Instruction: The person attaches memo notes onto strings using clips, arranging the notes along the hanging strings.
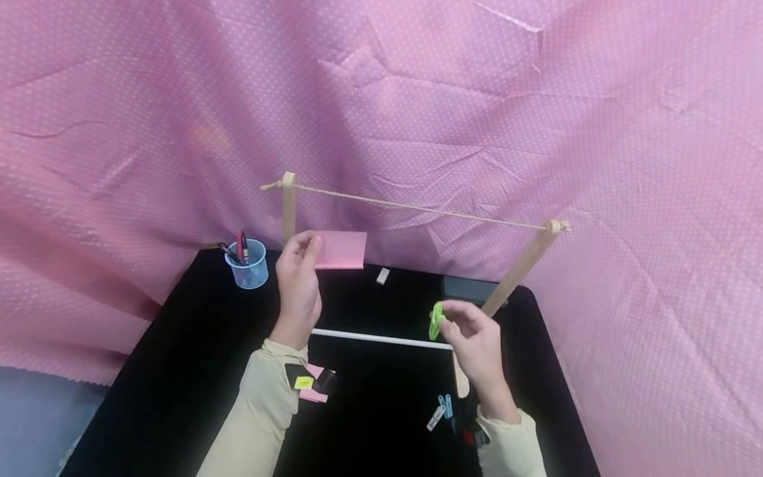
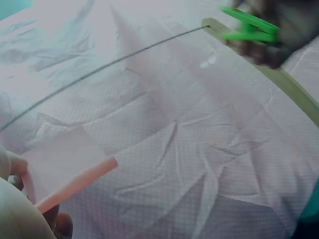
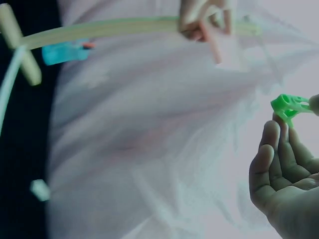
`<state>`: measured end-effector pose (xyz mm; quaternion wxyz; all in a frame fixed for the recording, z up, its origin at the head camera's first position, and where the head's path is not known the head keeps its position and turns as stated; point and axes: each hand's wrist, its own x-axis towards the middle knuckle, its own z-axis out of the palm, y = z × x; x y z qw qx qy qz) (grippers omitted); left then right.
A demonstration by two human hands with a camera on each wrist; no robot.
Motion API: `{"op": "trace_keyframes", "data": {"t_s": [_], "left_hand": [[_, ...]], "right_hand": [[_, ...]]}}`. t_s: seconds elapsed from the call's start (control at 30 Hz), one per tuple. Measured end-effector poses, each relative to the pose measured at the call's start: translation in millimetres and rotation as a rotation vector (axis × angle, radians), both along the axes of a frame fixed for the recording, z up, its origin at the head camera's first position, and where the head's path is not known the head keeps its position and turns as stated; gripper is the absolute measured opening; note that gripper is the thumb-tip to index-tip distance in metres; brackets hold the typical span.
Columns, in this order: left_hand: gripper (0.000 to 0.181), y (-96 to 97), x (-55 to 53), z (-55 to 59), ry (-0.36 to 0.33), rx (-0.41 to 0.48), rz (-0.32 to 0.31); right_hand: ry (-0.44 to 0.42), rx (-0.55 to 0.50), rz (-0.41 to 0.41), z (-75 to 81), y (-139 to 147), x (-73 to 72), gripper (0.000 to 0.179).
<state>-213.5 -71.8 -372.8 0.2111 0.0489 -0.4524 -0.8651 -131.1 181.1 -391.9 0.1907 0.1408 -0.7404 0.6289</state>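
Observation:
Between thumb and fingers, my left hand (image 1: 300,285) pinches the left edge of a pink sheet of paper (image 1: 344,250), held up below the string near the left post. The sheet's lower edge is folded or curled, as the left wrist view shows along the paper (image 2: 75,172). My right hand (image 1: 477,341) pinches a green clothespin (image 1: 436,322) in front of the right post. In the right wrist view the clothespin (image 3: 288,106) sits at the fingertips, its body tilted. A thin string (image 1: 417,208) runs between two wooden posts, above both hands.
A blue pen cup (image 1: 248,268) stands at the back left. A white eraser-like block (image 1: 383,275) and a dark grey box (image 1: 467,289) lie toward the back. Across the black table runs a white rod (image 1: 381,339). Loose clothespins (image 1: 437,417) and pink paper (image 1: 314,396) lie in front.

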Motion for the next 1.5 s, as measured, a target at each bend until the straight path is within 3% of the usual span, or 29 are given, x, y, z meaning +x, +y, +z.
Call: {"op": "trace_keyframes", "data": {"t_s": [0.17, 0.27, 0.5, 0.67, 0.83, 1.0, 1.2, 1.5], "left_hand": [[0.010, 4.6, -2.1, 15.3, 0.007, 0.023, -0.001], [0.012, 8.6, -3.4, 24.1, 0.025, 0.055, -0.004], [0.014, 14.9, -6.4, 35.0, 0.044, 0.077, -0.027], [0.015, 19.3, -9.7, 39.5, 0.055, 0.084, -0.008], [0.017, 24.4, -12.2, 42.5, 0.057, 0.112, -0.009], [0.019, 30.1, -15.0, 44.2, 0.068, 0.147, 0.007], [0.019, 34.3, -15.9, 46.3, 0.073, 0.161, 0.004], [0.018, 33.9, -19.5, 48.8, 0.082, 0.153, 0.029]], "right_hand": [[0.205, -0.071, 0.216, 39.2, -9.8, -20.5, 0.017], [0.255, -0.052, 0.261, 61.8, -17.6, -31.9, 0.024], [0.228, -0.019, 0.227, 106.4, -40.3, -51.2, 0.026], [0.247, 0.030, 0.214, 128.3, -51.9, -69.4, 0.028], [0.196, 0.072, 0.152, 147.4, -63.5, -85.0, 0.015], [0.164, 0.085, 0.142, 158.6, -75.0, -99.7, 0.011], [0.143, 0.065, 0.159, 157.6, -86.1, -112.2, 0.008], [0.194, 0.158, 0.133, 158.9, -96.9, -124.8, 0.009]]}}
